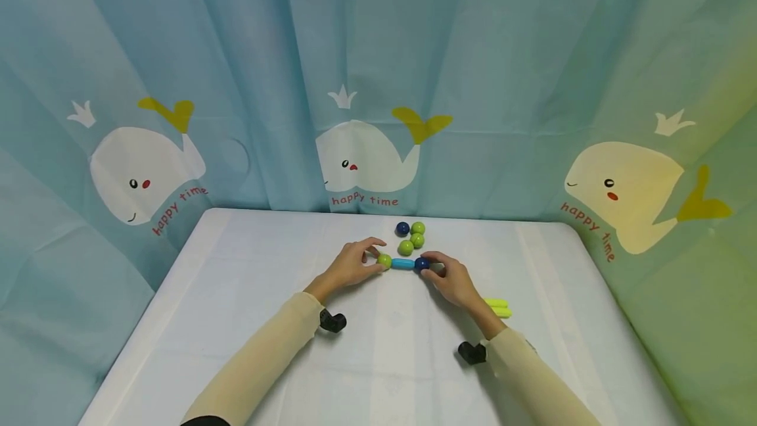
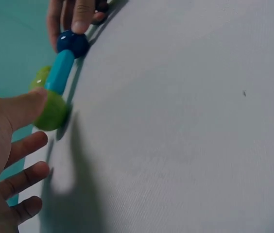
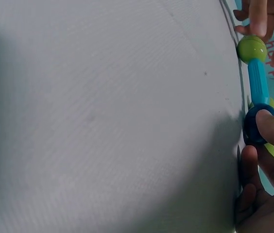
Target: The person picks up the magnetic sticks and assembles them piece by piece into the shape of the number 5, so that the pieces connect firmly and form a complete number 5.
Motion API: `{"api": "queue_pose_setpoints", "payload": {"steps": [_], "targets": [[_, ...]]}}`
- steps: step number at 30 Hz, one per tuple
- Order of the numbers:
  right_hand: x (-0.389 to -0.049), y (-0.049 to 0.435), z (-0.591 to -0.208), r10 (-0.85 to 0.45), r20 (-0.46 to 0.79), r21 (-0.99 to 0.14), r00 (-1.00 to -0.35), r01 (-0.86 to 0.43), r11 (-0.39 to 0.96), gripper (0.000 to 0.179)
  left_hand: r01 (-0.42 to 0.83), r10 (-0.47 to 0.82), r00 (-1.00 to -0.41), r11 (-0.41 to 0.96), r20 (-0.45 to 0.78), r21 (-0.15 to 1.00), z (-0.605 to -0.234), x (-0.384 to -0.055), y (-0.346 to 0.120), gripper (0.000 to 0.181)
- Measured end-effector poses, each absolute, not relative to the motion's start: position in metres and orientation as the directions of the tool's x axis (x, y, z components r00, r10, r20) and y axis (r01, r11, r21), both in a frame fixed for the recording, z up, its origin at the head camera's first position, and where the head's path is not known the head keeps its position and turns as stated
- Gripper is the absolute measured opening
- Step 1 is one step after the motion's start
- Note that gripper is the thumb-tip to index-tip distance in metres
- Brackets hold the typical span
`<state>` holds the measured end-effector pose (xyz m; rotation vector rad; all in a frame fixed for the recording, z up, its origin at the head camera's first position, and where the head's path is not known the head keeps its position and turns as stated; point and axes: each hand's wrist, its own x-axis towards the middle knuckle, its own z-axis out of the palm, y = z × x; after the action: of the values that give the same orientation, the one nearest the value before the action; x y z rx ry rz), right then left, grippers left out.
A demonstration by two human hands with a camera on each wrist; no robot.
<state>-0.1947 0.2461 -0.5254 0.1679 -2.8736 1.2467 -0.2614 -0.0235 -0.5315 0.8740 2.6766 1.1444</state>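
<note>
A light blue rod (image 1: 403,263) lies between a green ball (image 1: 384,261) on its left end and a dark blue ball (image 1: 421,264) on its right end, the three in one line. My left hand (image 1: 350,264) pinches the green ball between thumb and finger, its other fingers spread in the left wrist view. With thumb and fingers, my right hand (image 1: 453,279) grips the dark blue ball; the thumb presses its near side in the right wrist view. Just behind the rod sit loose green balls (image 1: 405,248) and another dark blue ball (image 1: 402,229).
Yellow-green rods (image 1: 498,308) lie on the white table (image 1: 378,360) to the right, partly behind my right forearm. A blue curtain (image 1: 503,84) printed with whales hangs around the back and sides of the table. Each wrist wears a black camera mount (image 1: 333,321).
</note>
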Motion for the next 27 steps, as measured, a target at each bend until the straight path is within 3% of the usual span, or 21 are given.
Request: {"api": "queue_pose_setpoints", "payload": {"steps": [27], "targets": [[-0.197, 0.248, -0.529, -0.111, 0.062, -0.718, -0.992, -0.122, 0.686, 0.039, 0.533, 0.601, -0.786, 0.538, 0.147, 0.653, -0.507, -0.218, -0.137, 0.041]]}}
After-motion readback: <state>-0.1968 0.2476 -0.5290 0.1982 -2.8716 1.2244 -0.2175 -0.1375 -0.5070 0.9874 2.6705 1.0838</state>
